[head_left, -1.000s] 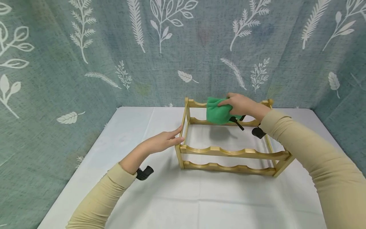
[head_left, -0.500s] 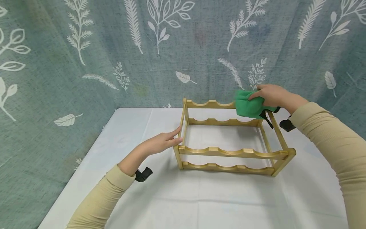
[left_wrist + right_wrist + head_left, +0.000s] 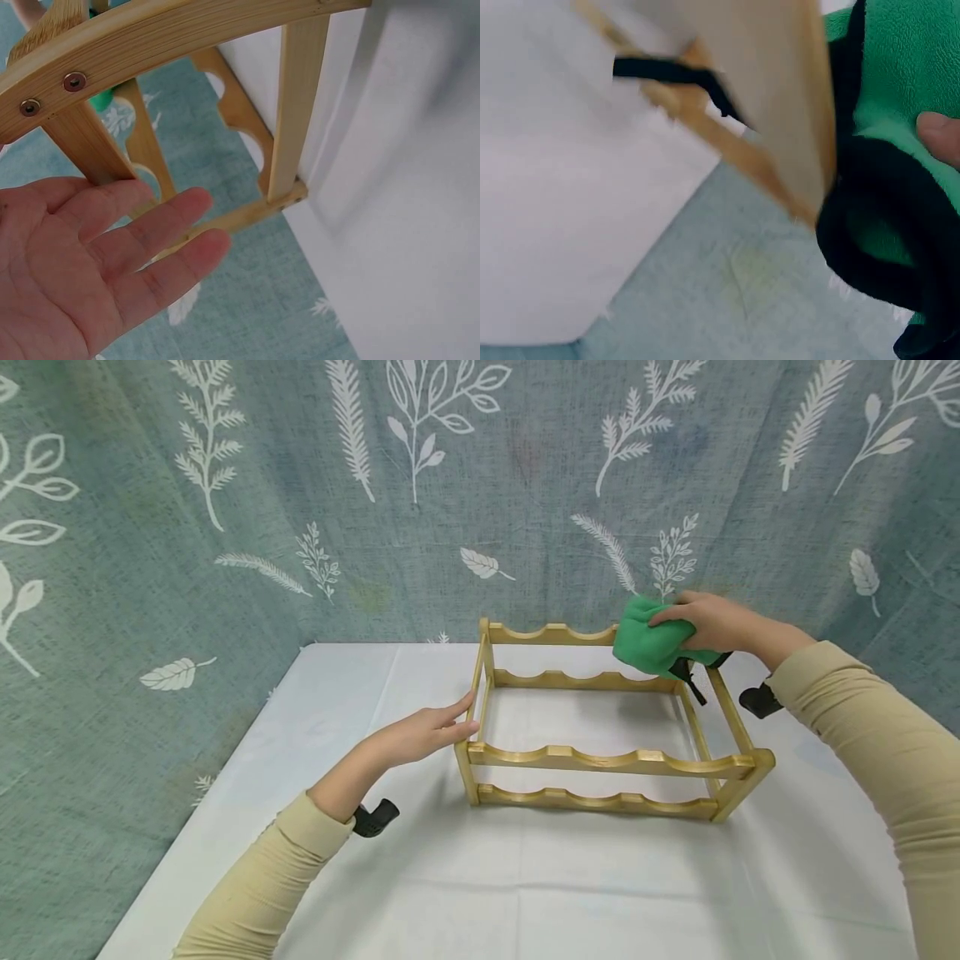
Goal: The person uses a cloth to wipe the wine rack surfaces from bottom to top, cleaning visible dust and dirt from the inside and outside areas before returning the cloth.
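Observation:
A two-tier wooden bottle rack (image 3: 592,759) with scalloped rails stands on the table. My left hand (image 3: 420,737) rests against its left end, and in the left wrist view the fingers (image 3: 165,225) are fairly straight beside the side bars. At the far right corner my right hand (image 3: 716,620) grips a bunched green cloth (image 3: 648,639) with black edging. The cloth lies over the right end of the back top rail, hiding that corner. In the right wrist view the green cloth (image 3: 911,67) hangs with a looped black edge, and one fingertip (image 3: 941,139) presses on it.
A white cloth (image 3: 450,885) covers the table under the rack. Behind and to the left hangs a grey-green curtain (image 3: 450,543) with white leaf prints. Black wrist camera parts (image 3: 377,818) show at both wrists.
My right hand has carried the green cloth rightward from the middle of the back rail to its right end, then slightly down. The left hand keeps its place on the rack.

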Action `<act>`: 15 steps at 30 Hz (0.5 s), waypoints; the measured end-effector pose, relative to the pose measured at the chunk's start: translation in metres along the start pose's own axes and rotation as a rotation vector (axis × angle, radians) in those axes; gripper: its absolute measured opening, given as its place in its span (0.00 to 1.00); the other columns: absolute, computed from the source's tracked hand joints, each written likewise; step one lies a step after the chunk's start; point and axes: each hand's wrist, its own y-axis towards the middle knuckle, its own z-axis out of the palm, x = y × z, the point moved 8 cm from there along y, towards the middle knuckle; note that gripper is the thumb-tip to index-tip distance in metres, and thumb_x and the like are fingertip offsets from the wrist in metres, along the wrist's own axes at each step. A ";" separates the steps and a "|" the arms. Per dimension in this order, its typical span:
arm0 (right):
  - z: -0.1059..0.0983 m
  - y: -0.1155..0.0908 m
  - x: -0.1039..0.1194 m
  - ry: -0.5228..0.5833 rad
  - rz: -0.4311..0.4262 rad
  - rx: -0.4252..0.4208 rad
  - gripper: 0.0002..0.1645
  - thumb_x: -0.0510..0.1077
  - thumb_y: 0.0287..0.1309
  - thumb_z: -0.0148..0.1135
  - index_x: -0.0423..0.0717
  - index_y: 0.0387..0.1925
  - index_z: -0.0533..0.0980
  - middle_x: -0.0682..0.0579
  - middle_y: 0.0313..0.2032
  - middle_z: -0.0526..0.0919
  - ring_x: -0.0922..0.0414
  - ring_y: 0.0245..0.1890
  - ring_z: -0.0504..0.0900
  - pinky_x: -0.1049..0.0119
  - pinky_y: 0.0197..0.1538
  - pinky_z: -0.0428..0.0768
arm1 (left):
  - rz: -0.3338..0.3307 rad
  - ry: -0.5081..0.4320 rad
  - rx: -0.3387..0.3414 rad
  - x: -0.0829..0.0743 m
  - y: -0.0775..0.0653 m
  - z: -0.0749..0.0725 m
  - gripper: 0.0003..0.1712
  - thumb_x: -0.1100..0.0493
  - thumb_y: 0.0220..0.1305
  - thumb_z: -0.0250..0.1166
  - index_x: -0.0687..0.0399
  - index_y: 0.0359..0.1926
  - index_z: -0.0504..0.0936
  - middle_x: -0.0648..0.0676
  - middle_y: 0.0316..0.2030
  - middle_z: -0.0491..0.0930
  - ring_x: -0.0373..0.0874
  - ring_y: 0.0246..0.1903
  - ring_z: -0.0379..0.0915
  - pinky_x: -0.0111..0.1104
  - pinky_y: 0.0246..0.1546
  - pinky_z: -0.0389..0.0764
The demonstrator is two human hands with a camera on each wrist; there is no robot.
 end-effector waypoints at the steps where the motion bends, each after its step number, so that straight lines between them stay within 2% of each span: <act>1: 0.002 0.001 0.002 0.016 -0.008 -0.005 0.29 0.30 0.46 0.66 0.46 0.53 0.75 0.36 0.47 0.70 0.38 0.48 0.70 0.46 0.45 0.73 | -0.001 -0.002 0.000 0.000 0.000 0.000 0.41 0.33 0.65 0.42 0.39 0.71 0.39 0.57 0.67 0.57 0.53 0.65 0.56 0.47 0.63 0.58; 8: 0.005 0.004 0.017 0.144 -0.078 -0.012 0.29 0.31 0.45 0.68 0.44 0.52 0.74 0.38 0.46 0.70 0.40 0.47 0.71 0.48 0.44 0.73 | -0.001 -0.008 0.001 0.001 0.000 0.001 0.41 0.33 0.65 0.43 0.39 0.71 0.39 0.57 0.67 0.57 0.53 0.65 0.56 0.47 0.63 0.58; 15: 0.014 0.025 0.049 0.214 -0.157 0.081 0.29 0.34 0.49 0.66 0.45 0.55 0.72 0.38 0.52 0.70 0.41 0.51 0.70 0.49 0.47 0.73 | 0.009 0.009 0.006 -0.001 0.000 0.000 0.41 0.33 0.65 0.42 0.40 0.71 0.39 0.56 0.68 0.54 0.53 0.65 0.55 0.47 0.63 0.58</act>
